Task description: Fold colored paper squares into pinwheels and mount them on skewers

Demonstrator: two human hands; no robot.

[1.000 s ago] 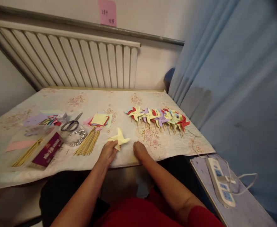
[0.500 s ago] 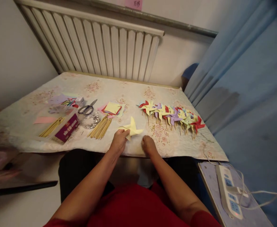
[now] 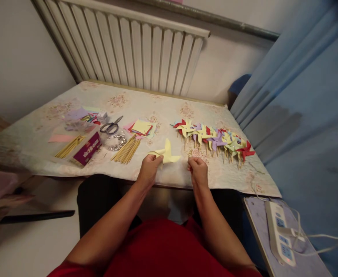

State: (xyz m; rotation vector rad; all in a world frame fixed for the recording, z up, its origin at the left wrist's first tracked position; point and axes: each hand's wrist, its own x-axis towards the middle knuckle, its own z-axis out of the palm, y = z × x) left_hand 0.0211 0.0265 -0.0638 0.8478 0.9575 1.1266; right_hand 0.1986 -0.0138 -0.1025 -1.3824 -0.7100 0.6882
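Above the table edge (image 3: 169, 184), left-hand fingers (image 3: 154, 163) pinching yellow pinwheel (image 3: 166, 154) (right hand (image 3: 198, 172) fisted).

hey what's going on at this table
A person sits at a covered table making paper pinwheels. The left hand holds a folded yellow pinwheel just above the near edge, while the right hand is closed beside it, apart from the paper. A row of finished pinwheels on sticks lies to the right; bare sticks, paper squares and scissors lie to the left.
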